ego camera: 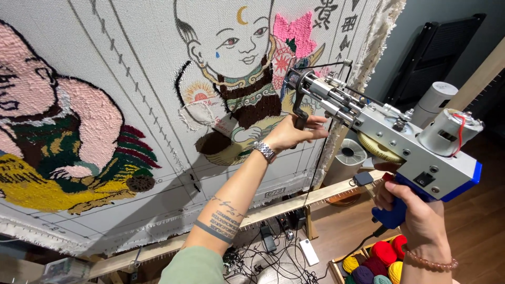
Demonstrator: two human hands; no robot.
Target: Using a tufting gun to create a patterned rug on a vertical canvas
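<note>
A silver and blue tufting gun (400, 139) points left at a stretched white cloth (158, 94) with partly tufted figures. My right hand (413, 215) is shut on the gun's blue rear grip, at the lower right. My left hand (294, 132), with a metal watch on the wrist, holds the black front handle near the gun's tip. The tip sits close to the cloth beside a tufted child figure (236, 79) with brown, green and pink yarn. A dark yarn strand runs along the top of the gun.
A wooden frame rail (294, 202) runs under the cloth. A second tufted figure (63, 142) fills the left. Below lie cables and a power strip (307, 251). A box of coloured yarn balls (376, 263) stands on the floor at lower right, a white fan (350, 155) behind.
</note>
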